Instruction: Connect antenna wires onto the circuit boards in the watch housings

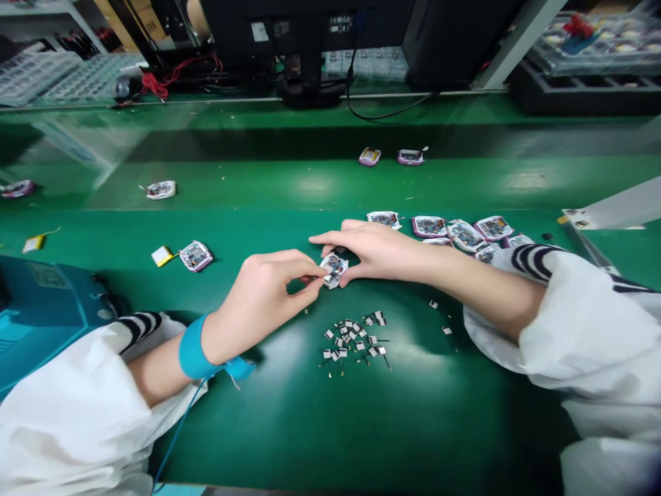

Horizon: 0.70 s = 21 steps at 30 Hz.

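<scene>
Taking the circuit unit in your hands as the dial's centre, with twelve straight ahead, you have a small rounded-square housing, pale at the rim, with a busy board showing inside. The table under it is smooth, glossy green and throws soft reflections. Between five and six o'clock lies a loose heap of small parts, flat whitish squares with dark, thin tails.

Your right hand comes in from three o'clock, thumb and fingers curved round the unit, holding it just above or on the table; I cannot tell which. Your left hand reaches from eight, its thumb and forefinger drawn narrow at the unit's left edge; I cannot tell whether they pinch the rim or some tiny piece. A teal fabric wristband circles your left wrist, its cord trailing toward you.

Between two and three, a cluster of similar housings crowds close behind your right forearm, which partly hides it. At nine sit another board unit and a silvery, yellow-edged battery, apart from your left hand. Past twelve stands a black monitor base. A blue-teal box fills the space beside your left sleeve; a white metal bar juts in from half past two.
</scene>
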Available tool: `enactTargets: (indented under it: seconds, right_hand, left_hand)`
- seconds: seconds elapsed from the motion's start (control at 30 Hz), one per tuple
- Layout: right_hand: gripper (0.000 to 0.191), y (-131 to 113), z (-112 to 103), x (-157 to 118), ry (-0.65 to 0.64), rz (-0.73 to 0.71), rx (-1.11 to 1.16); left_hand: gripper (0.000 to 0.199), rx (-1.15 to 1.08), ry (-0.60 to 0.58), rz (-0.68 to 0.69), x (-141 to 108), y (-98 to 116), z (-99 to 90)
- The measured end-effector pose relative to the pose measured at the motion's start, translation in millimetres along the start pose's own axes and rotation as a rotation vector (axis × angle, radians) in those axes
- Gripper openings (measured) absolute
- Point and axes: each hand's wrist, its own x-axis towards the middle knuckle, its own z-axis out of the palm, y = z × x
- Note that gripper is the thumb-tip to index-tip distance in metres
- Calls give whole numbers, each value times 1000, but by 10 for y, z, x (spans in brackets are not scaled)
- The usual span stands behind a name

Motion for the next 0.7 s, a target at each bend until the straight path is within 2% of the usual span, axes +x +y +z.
enactTargets:
  seconds: [0.1,0.2,0.27,0.37,0.4,0.57,0.7]
  right_hand:
    - [78,-88,143,-48,148,131,33]
    - [78,-102,241,-174,267,133,91]
    - [61,-73,269,-236,309,80,141]
    - [22,-24,268,-259,328,-23,165]
    - [17,-15,263,-256,324,-34,157]
    - [14,-28,245,-289,411,107,106]
    - [30,-33,276,-364,354,15,102]
  left_hand:
    - [10,51,-27,39,30,-62,112]
    - [13,139,-103,154,79,-130,240]
    - [17,176,-144,230,95,-164,296]
    - [16,189,-157,278,86,-195,317]
    - [15,191,-158,285,79,-202,313]
    - [12,205,-148,322,57,-215,297]
    - [12,222,-144,320,70,-188,306]
